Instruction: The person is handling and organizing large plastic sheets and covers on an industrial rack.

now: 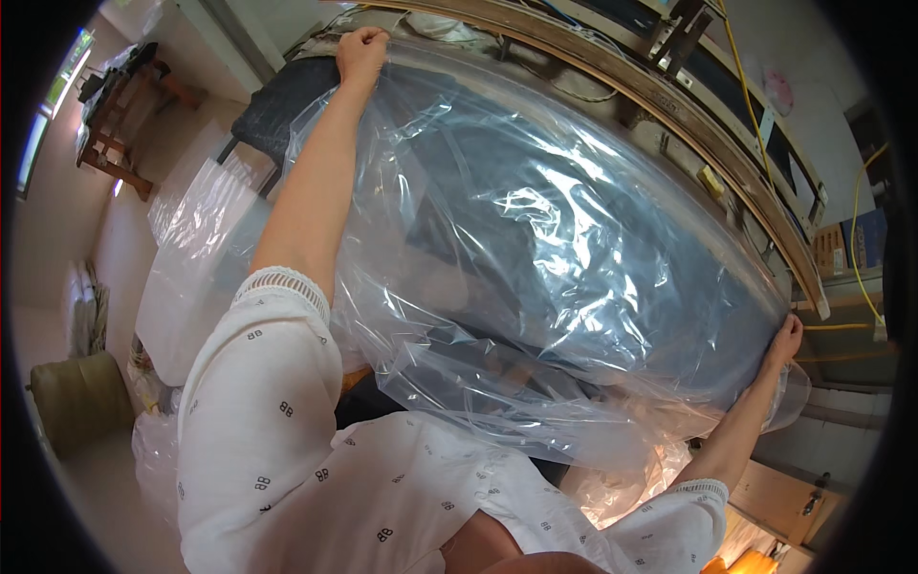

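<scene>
A wide sheet of clear plastic film [574, 277] spreads over a dark-covered work surface [287, 100], wrinkled and full of glare. At the far left end of its back edge, my left hand [362, 57] is closed in a pinch on the film, arm stretched out. My right hand [785, 339] pinches the same film at the right end, so the back edge runs fairly straight between both hands. Loose folds hang over the near side toward my body.
Behind the film runs a long wooden bar [660, 100] on a frame with a yellow cord [751, 86]. More plastic [196, 249] hangs at the left. A wooden bench [120, 143] and an olive round bundle [81, 402] stand further left; a wooden drawer [779, 497] is lower right.
</scene>
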A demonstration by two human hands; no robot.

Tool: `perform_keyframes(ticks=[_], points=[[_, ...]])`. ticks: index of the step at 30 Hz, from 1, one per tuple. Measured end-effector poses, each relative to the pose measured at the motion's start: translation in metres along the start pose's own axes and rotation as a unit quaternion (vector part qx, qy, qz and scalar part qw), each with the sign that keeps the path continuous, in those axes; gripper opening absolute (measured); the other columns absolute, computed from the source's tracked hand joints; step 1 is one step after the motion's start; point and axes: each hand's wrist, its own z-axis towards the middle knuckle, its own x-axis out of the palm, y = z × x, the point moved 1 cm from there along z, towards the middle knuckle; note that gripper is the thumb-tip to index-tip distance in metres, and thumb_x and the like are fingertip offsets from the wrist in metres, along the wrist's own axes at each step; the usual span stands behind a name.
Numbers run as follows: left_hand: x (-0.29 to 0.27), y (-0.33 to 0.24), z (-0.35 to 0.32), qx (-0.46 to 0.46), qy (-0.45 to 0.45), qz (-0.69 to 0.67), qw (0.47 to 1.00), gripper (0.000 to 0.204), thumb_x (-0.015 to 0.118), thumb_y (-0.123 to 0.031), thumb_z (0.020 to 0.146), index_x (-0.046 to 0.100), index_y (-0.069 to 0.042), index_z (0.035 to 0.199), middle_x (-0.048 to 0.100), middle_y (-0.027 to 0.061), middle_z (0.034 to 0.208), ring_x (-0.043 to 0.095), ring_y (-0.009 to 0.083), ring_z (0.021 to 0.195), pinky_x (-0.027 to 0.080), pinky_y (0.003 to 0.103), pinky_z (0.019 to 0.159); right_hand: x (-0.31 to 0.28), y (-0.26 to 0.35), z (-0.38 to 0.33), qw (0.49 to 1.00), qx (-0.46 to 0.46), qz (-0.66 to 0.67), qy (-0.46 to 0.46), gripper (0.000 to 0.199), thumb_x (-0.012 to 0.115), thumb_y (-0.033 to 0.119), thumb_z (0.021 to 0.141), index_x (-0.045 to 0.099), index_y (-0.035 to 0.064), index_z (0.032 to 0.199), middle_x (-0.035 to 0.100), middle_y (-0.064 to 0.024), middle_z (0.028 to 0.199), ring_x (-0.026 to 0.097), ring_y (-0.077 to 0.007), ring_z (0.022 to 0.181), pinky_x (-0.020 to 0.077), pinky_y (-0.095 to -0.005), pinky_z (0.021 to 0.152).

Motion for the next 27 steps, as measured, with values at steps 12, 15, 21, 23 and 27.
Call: perform_keyframes(ticks=[12, 15, 21, 23, 27], points=[[0.007, 0.031, 0.026, -0.013, -0.087, 0.066, 0.994, 0.027, 0.065, -0.021, 0.065, 0.054, 0.003, 0.06, 0.059, 0.0128, 0.074, 0.053, 0.0263, 0.074, 0.042, 0.034, 0.079, 0.006, 0.01, 0.004, 0.981, -0.094, -0.143, -0.094, 0.032, 0.062, 0.024, 0.077, 0.049, -0.0049, 0.08, 0.046, -0.0099, 0.077, 0.043, -0.0214, 0.073, 0.0382, -0.0322, 0.072], [-0.004, 0.049, 0.037, -0.059, -0.052, 0.016, 0.997, 0.01, 0.059, -0.009, 0.073, 0.057, 0.001, 0.073, 0.057, 0.009, 0.076, 0.056, 0.0146, 0.06, 0.051, 0.028, 0.053, 0.005, 0.014, 0.009, 0.99, -0.062, -0.099, -0.076, 0.03, 0.06, 0.022, 0.078, 0.047, -0.0046, 0.076, 0.045, -0.0104, 0.077, 0.042, -0.0224, 0.072, 0.0378, -0.0335, 0.073], [-0.021, 0.034, 0.032, -0.112, -0.142, -0.152, 0.972, 0.018, 0.049, -0.008, 0.079, 0.059, 0.006, 0.085, 0.059, 0.0138, 0.075, 0.058, 0.0178, 0.061, 0.052, 0.03, 0.055, -0.008, 0.014, 0.01, 0.994, -0.018, -0.078, -0.078, 0.031, 0.05, 0.021, 0.084, 0.056, -0.01, 0.082, 0.056, -0.0177, 0.079, 0.05, -0.0247, 0.074, 0.0403, -0.0349, 0.072], [-0.036, 0.051, 0.041, 0.003, -0.143, 0.249, 0.958, 0.03, 0.043, -0.021, 0.083, 0.066, -0.001, 0.08, 0.064, 0.0178, 0.079, 0.06, 0.0318, 0.083, 0.046, 0.042, 0.072, -0.006, 0.024, 0.015, 0.99, -0.11, -0.048, -0.068, 0.035, 0.047, 0.022, 0.085, 0.061, -0.0089, 0.094, 0.063, -0.0207, 0.082, 0.058, -0.0269, 0.072, 0.0436, -0.0361, 0.07], [-0.027, 0.052, 0.06, -0.149, 0.071, 0.096, 0.982, 0.058, 0.03, -0.056, 0.085, 0.064, -0.012, 0.103, 0.06, 0.0122, 0.109, 0.051, 0.0284, 0.107, 0.03, 0.048, 0.094, 0.006, 0.036, -0.009, 0.978, -0.097, -0.129, -0.134, 0.032, 0.047, 0.024, 0.084, 0.064, -0.0021, 0.077, 0.062, -0.019, 0.074, 0.059, -0.0303, 0.069, 0.0429, -0.041, 0.061]])
